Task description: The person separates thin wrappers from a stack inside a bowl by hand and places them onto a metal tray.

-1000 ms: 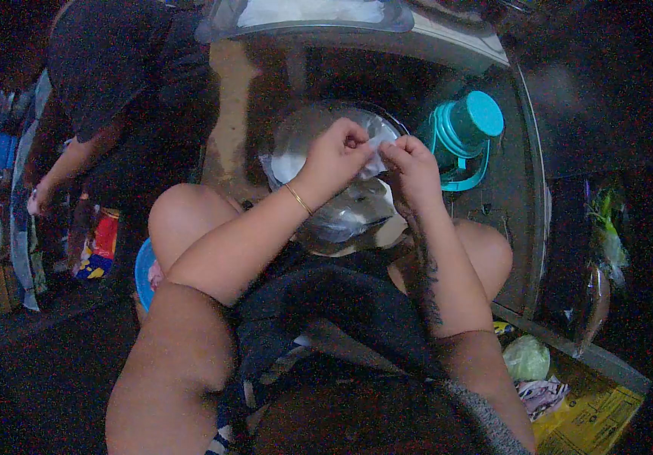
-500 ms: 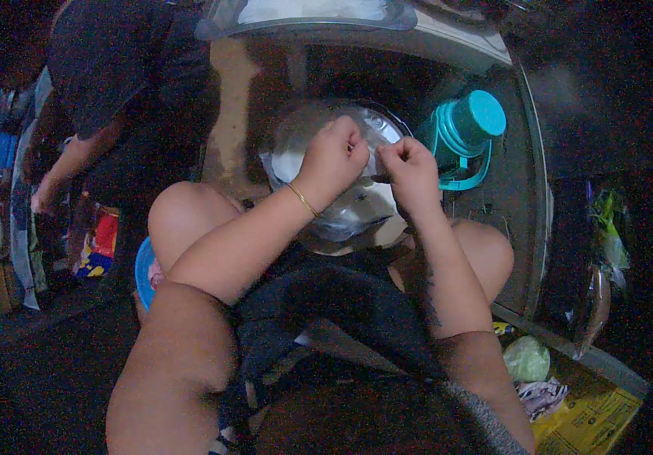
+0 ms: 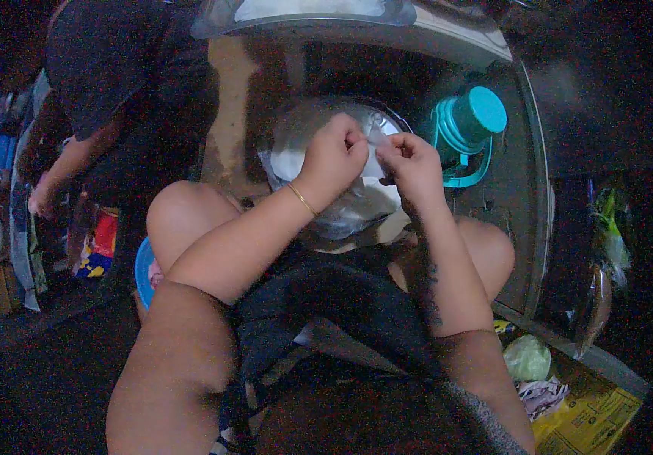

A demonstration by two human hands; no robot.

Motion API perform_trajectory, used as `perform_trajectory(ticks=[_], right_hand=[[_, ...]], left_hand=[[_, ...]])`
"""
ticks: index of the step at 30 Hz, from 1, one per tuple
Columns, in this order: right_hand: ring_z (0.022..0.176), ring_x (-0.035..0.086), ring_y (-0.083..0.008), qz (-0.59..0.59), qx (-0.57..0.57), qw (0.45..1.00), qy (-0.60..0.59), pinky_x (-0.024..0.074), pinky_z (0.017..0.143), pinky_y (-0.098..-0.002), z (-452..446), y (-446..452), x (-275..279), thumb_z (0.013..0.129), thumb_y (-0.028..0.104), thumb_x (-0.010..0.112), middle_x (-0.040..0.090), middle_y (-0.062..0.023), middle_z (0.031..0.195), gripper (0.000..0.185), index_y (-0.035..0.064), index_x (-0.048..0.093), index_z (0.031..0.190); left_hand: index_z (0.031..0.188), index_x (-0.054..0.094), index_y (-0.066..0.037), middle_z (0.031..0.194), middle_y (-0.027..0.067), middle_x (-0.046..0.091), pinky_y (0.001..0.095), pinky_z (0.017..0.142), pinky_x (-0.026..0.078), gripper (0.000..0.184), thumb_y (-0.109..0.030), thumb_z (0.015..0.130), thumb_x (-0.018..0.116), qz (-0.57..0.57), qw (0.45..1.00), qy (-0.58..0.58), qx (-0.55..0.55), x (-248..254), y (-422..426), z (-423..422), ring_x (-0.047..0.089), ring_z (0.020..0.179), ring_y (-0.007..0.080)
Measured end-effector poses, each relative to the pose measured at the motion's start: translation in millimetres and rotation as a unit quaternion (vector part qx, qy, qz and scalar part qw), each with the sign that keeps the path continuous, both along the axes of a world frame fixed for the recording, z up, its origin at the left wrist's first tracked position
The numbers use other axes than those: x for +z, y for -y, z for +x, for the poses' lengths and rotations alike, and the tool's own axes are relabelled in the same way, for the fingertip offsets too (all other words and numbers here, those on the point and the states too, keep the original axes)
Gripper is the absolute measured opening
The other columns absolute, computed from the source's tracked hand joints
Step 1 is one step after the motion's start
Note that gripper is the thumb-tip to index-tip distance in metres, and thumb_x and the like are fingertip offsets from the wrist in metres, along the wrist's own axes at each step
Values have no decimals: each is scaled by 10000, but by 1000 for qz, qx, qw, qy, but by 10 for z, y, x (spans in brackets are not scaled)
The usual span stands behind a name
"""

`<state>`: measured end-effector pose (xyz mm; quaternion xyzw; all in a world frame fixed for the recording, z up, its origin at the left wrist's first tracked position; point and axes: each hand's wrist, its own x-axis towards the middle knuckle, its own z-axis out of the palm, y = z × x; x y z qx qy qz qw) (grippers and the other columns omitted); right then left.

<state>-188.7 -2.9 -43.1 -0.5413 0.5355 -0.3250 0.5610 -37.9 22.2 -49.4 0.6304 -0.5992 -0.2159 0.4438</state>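
Note:
Over a round pale basin between my knees, my left hand is closed in a pinch, a thin gold bangle on its wrist. Close beside it, my right hand is closed too, thumb against fingers. A piece of thin clear plastic, which looks like part of a plastic bag, stretches between the fingertips of both hands. More clear plastic hangs below my hands, over the basin's near side. What lies inside the basin is blurred.
A turquoise pail with a dipper stands right of the basin. A blue basin sits by my left leg. Another person bends at the left. Cabbage and a yellow package lie at lower right; leafy greens are farther up.
My right hand has turned slightly and shifted a little to the right. The clear plastic between my fingertips shows more plainly. My left hand has barely moved.

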Motion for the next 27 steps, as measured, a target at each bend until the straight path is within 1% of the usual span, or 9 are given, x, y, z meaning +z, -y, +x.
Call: perform_trajectory(ticks=[1, 4, 7, 10, 15, 18, 19, 21, 27], right_hand=[[593, 539, -88, 2, -8, 1000, 2, 476, 497, -245, 1, 2, -10, 800, 91, 661, 573, -7, 701, 109, 26, 588, 849], [575, 533, -102, 12, -33, 999, 14, 470, 501, -266, 0, 23, -96, 792, 93, 656, 577, -16, 683, 91, 26, 596, 807], [580, 546, -125, 11, -41, 997, 59, 448, 532, -280, -30, 74, -194, 778, 115, 668, 604, -41, 676, 113, 14, 617, 779], [599, 538, -126, -19, -16, 993, 114, 444, 557, -280, -36, 81, -210, 794, 126, 648, 594, -34, 681, 118, 22, 606, 758], [642, 543, -128, -41, -10, 996, 73, 445, 592, -287, -22, 47, -119, 810, 146, 630, 594, -36, 692, 139, 23, 600, 753], [630, 536, -127, 1, -33, 997, 65, 442, 585, -291, -36, 63, -128, 813, 164, 628, 594, -43, 694, 162, 18, 602, 748], [616, 532, -126, -16, -34, 998, 55, 439, 572, -291, -49, 83, -174, 813, 168, 628, 593, -44, 688, 169, 17, 602, 741], [589, 522, -122, -49, -35, 998, 36, 434, 547, -291, -67, 119, -254, 811, 177, 628, 592, -46, 675, 184, 15, 602, 727], [546, 508, -117, -1, -16, 998, 54, 427, 522, -288, -105, 134, -254, 791, 175, 633, 586, -44, 643, 188, 19, 596, 694]], left_hand=[[786, 532, -33, 698, 106, 577, 327, 611, 469, 140, -130, 788, 635, 20, 1000, -19, 9, 23, -8, -6, 566, 645, 210], [787, 537, -43, 712, 59, 587, 297, 610, 467, 142, -137, 790, 644, -7, 999, -37, 12, -33, 10, 9, 543, 646, 149], [827, 566, -50, 730, 20, 589, 269, 616, 463, 159, -153, 785, 680, 80, 986, -148, -1, 58, -29, -4, 534, 661, 106], [855, 595, -54, 761, 9, 600, 254, 630, 464, 177, -174, 786, 705, 56, 978, -190, -63, 33, -10, 27, 540, 680, 93], [837, 613, -53, 765, 13, 619, 258, 641, 473, 168, -185, 794, 708, 61, 984, -144, -82, -105, 70, 80, 564, 698, 98], [820, 604, -51, 745, 38, 626, 270, 625, 477, 157, -179, 802, 692, 55, 995, -74, -50, -84, 67, 50, 576, 676, 117], [816, 599, -50, 737, 49, 627, 275, 618, 478, 155, -178, 805, 687, 51, 997, -42, -36, -64, 60, 38, 580, 665, 126], [808, 588, -50, 728, 73, 624, 293, 600, 477, 153, -177, 807, 672, 26, 999, -12, -28, -26, 45, 28, 581, 645, 151], [794, 567, -47, 703, 102, 607, 324, 577, 469, 156, -181, 804, 645, -32, 998, 58, -2, -61, 57, 50, 579, 619, 194]])
